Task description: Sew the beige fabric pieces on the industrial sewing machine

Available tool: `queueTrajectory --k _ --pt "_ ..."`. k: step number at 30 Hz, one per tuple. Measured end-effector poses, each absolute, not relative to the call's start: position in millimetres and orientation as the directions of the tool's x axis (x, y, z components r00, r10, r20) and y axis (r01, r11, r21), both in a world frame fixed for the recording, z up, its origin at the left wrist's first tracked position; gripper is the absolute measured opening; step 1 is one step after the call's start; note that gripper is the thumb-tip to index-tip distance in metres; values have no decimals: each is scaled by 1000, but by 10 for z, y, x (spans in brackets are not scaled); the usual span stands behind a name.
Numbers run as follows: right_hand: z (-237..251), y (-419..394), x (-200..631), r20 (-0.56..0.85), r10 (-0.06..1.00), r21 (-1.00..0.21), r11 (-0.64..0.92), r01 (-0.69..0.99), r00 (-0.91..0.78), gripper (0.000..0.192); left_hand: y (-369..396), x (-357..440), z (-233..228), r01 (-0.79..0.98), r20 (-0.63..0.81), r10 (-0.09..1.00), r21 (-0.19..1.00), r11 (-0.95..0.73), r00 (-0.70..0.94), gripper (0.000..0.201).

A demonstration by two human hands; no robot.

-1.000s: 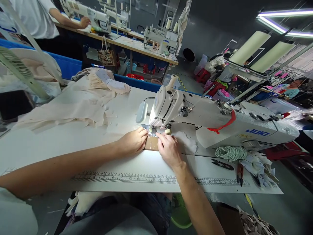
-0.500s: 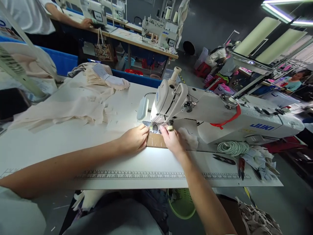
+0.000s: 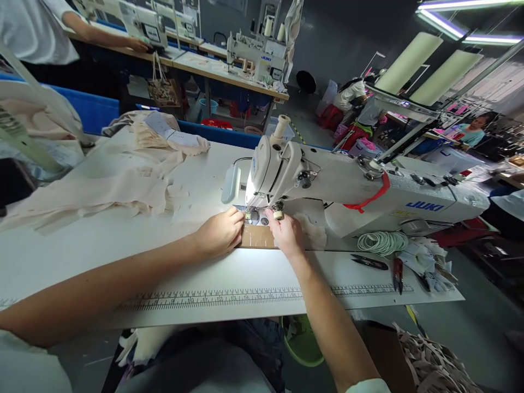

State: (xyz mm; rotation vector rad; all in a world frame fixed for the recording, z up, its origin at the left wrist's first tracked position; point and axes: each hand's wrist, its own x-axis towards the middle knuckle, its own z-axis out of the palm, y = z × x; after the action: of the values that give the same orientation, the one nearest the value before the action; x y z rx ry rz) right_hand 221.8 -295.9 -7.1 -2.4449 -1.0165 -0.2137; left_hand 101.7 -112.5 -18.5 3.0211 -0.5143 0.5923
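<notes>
My left hand (image 3: 223, 230) is closed, its thumb and fingers pinched just left of the sewing machine's (image 3: 305, 174) presser foot (image 3: 254, 215). A bit of blue-grey fabric (image 3: 240, 208) shows at those fingertips; most of it is hidden. My right hand (image 3: 287, 234) is closed on the other side of the foot, beside a small cream knob (image 3: 278, 214), and what its fingers grip is concealed. Between the hands lies a brown plate (image 3: 257, 237) with loose white threads. Pale cloth (image 3: 313, 232) spreads to the right of my right hand.
Beige fabric pieces (image 3: 94, 191) and a stacked bundle (image 3: 164, 131) cover the table's left. Thread snips (image 3: 369, 262), red-handled cutters (image 3: 398, 274), a pale green cord coil (image 3: 382, 243) and scraps (image 3: 428, 265) lie right. A green basket (image 3: 303, 341) stands below. Another person's arm (image 3: 102, 37) is far left.
The whole view has shifted slightly, so the machine and table appear farther left. Both hands stay at the presser foot with nearly the same grip.
</notes>
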Motion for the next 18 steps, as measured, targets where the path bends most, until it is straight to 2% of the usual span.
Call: queueTrajectory --k 8,11,14,16,18 --pt "-99 -3045 2193 386 601 -318 -626 712 700 43 -1175 1044 -51 -233 252 -240 -60 -971 937 29" --pt "-88 -3038 2146 377 610 -338 -610 717 697 38 -1161 1057 79 -75 241 -79 -25 -997 967 29" --pt "-35 -2999 2039 328 711 -414 -483 771 622 32 -1062 1043 193 145 194 149 33 -989 970 25" --pt "17 -2959 1920 289 780 -478 -384 790 554 28 -949 1001 250 208 130 227 143 -968 965 20" --pt "63 -2906 1777 249 810 -513 -355 781 531 21 -836 917 291 196 64 230 340 -920 971 24"
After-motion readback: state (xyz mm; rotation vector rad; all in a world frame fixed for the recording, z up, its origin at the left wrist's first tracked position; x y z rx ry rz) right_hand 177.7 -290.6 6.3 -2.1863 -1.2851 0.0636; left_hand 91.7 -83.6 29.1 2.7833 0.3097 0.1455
